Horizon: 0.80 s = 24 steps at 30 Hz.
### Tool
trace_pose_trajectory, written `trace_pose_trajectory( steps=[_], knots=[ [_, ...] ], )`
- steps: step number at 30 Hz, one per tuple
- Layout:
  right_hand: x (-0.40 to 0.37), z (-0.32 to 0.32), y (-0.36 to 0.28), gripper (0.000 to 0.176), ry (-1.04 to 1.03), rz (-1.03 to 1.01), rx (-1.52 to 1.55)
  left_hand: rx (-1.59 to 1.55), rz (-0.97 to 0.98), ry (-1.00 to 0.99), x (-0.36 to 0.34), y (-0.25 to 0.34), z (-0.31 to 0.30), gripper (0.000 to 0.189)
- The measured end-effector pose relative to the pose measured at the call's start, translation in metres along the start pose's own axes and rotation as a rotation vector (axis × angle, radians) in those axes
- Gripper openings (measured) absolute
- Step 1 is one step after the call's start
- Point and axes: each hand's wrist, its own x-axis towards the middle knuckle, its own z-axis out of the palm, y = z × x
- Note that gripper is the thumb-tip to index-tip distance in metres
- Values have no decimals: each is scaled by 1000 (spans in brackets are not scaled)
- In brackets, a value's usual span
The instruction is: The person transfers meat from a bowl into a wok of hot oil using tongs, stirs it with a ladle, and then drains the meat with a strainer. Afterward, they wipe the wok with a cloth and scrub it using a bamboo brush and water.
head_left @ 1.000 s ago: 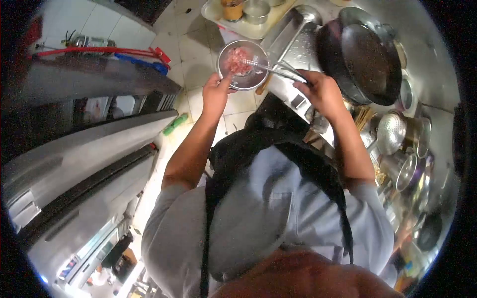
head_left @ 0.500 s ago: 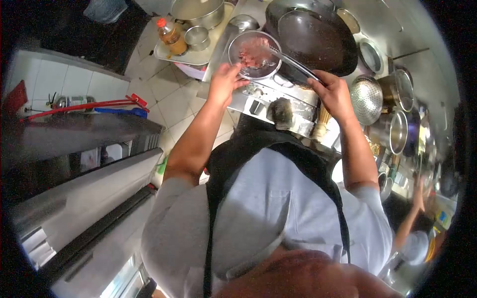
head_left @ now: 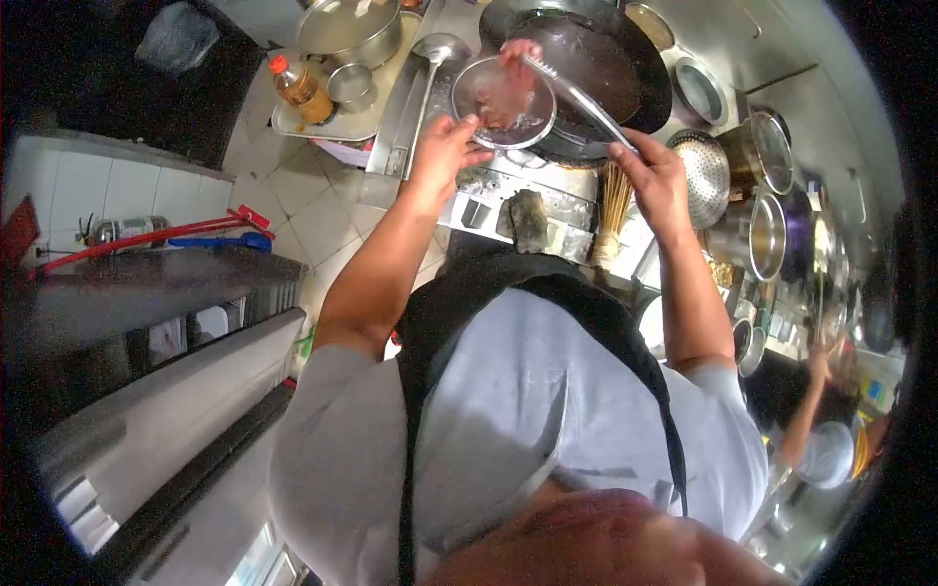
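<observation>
Silver metal tongs (head_left: pixel 591 105) clasped in right hand (head_left: pixel 659 184), holds pink meat (head_left: pixel 519 52) at round steel bowl's (head_left: pixel 463 119) far rim, near broad black wok (head_left: pixel 589 51); grips bowl with left hand (head_left: pixel 440 161). Could drop pieces if squeezing tongs loosely.

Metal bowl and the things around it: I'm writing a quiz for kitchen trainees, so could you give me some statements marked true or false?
1. The left hand is at the rim of the metal bowl. True.
2. The right hand holds a knife. False: it holds tongs.
3. The bottle has a blue cap. False: the cap is red.
4. The ladle is left of the metal bowl. True.
</observation>
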Motion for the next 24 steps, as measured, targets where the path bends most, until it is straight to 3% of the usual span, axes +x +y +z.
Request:
trace_pose_trajectory(
  steps=[8, 10, 14, 16, 18, 20, 24],
  knots=[
    [12, -28, -5, 39, 75, 17, 56, 29, -4, 18, 5, -3, -4, 20],
    [15, -38, -4, 40, 79, 164, 9, 20, 0, 48, 5, -1, -4, 22],
    [23, -46, 8, 42, 161, 152, 16, -3, 0, -9, 12, -8, -21, 27],
    [33, -48, 27, 43, 158, 154, -1, -7, 0, 40, 13, -13, -28, 28],
    [41, -45, 43, 43, 61, 306, -55, -10, 0, 39, 14, -21, -38, 28],
    [43, -30, 58, 43, 78, 166, -106, -12, -2, 37, 14, -29, -46, 29],
    [62, -14, 115, 42, 23, 321, -118, -30, 18, 80, 2, -39, -54, 29]
  ],
)
